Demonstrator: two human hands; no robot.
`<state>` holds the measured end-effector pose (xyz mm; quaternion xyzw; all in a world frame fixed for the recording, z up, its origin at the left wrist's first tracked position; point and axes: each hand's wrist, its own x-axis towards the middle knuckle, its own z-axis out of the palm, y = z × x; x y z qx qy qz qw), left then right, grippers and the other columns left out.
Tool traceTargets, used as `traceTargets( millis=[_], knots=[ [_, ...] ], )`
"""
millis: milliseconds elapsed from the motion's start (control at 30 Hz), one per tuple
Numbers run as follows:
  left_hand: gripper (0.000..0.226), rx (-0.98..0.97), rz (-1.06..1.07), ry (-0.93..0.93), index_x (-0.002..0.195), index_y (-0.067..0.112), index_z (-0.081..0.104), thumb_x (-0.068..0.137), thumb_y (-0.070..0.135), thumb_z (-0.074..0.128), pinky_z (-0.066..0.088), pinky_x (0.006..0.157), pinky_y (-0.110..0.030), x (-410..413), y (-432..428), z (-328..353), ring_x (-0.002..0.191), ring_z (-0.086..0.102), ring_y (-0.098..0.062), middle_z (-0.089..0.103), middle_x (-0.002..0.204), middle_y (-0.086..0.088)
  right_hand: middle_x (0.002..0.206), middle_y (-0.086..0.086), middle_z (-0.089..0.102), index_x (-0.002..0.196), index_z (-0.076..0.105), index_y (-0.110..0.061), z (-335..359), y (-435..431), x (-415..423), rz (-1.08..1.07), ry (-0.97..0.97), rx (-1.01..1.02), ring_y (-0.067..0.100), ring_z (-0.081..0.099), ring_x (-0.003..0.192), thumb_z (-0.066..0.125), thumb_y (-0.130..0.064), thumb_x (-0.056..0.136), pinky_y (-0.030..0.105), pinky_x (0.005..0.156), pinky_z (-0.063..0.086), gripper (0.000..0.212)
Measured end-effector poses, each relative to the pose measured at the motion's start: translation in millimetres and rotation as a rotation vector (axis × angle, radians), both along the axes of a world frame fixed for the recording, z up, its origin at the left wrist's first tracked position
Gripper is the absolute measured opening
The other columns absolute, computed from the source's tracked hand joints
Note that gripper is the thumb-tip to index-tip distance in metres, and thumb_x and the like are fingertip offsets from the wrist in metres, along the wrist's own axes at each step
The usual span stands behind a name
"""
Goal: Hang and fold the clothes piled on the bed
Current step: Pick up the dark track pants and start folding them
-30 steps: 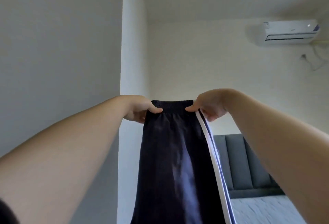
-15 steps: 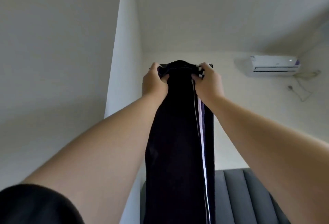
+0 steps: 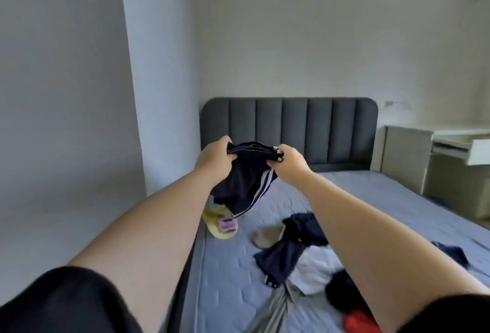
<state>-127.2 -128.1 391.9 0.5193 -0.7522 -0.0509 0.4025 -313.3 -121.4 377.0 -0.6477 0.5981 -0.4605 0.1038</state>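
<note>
Hanging bunched from its gathered waistband, the navy striped garment (image 3: 246,187) was held in the air above the near-left part of the bed, in front of the headboard, its white side stripes showing on the right and its lower folds drooping toward the mattress (image 3: 376,200) without clearly touching it. Just below it, at the mattress's left edge, lay a yellow item (image 3: 220,224) with a pink patch; what it was could not be told. A tan piece (image 3: 266,236) lay near it, and further toward the camera the pile of clothes (image 3: 299,258) sprawled over the quilted grey-blue surface: dark blue pieces on top, a white garment (image 3: 315,271) beneath, a grey one (image 3: 273,309) trailing to the near edge and a red one (image 3: 358,320) at the bottom of the view. The padded dark grey headboard (image 3: 291,126) stood against a plain pale wall, with a projecting wall column (image 3: 159,67) to its left and a pale bedside unit (image 3: 403,152) with an open drawer (image 3: 466,147) to its right. Both arms reached straight forward, black sleeves (image 3: 66,303) at the shoulders. The left hand (image 3: 214,159) gripped the waistband's left end with its fingers curled into the cloth, and the right hand (image 3: 287,161) pinched the right end, fingers folded over the edge, the two hands near each other at the same height.
</note>
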Motion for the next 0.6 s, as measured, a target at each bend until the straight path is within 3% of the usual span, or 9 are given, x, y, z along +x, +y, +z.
traceTargets(
  millis=[100, 200, 367, 500, 600],
  knots=[
    [0.011, 0.205, 0.002, -0.025, 0.103, 0.012, 0.050, 0.095, 0.019, 0.053, 0.042, 0.068, -0.035, 2.4, 23.9, -115.3, 0.085, 0.056, -0.027, 0.059, 0.095, -0.007, 0.073, -0.008, 0.049, 0.085, 0.047, -0.011, -111.9, 28.6, 1.2, 0.022, 0.026, 0.191, 0.017, 0.048, 0.073, 0.064, -0.014, 0.088, 0.024, 0.051, 0.033, 0.017],
    [0.019, 0.386, -0.030, -0.052, 0.113, 0.019, 0.050, 0.095, 0.022, 0.055, 0.037, 0.069, -0.029, 10.3, 60.7, -210.3, 0.091, 0.053, -0.021, 0.055, 0.102, 0.001, 0.078, 0.001, 0.056, 0.088, 0.053, -0.007, -203.5, 63.4, -1.7, 0.061, 0.106, 0.336, 0.020, 0.051, 0.075, 0.070, -0.011, 0.082, 0.027, 0.061, 0.036, 0.018],
    [0.016, 0.633, -0.126, -0.150, 0.079, 0.029, 0.048, 0.087, 0.029, 0.062, 0.035, 0.060, -0.029, 20.3, 124.3, -322.6, 0.077, 0.053, -0.018, 0.057, 0.082, 0.006, 0.081, 0.002, 0.057, 0.091, 0.055, -0.013, -316.8, 123.2, -8.6, 0.210, 0.350, 0.576, 0.024, 0.056, 0.084, 0.070, -0.011, 0.076, 0.027, 0.063, 0.037, 0.022],
    [0.022, 0.782, -0.212, -0.225, 0.071, 0.028, 0.047, 0.081, 0.025, 0.067, 0.032, 0.056, -0.024, 21.0, 155.4, -377.5, 0.077, 0.054, -0.017, 0.054, 0.072, 0.011, 0.114, 0.004, 0.058, 0.120, 0.058, -0.022, -378.2, 154.2, -13.1, 0.289, 0.703, 0.551, 0.021, 0.042, 0.122, 0.067, -0.036, 0.079, 0.027, 0.094, 0.027, 0.045],
    [0.018, 0.819, -0.267, -0.405, 0.096, 0.022, 0.055, 0.083, 0.029, 0.064, 0.034, 0.065, -0.028, 24.6, 161.6, -401.4, 0.082, 0.050, -0.018, 0.055, 0.088, 0.004, 0.128, 0.002, 0.057, 0.120, 0.058, -0.019, -401.6, 168.3, -6.3, 0.412, 0.842, 0.610, 0.016, 0.032, 0.137, 0.059, -0.027, 0.082, 0.030, 0.113, 0.017, 0.039]
  ],
)
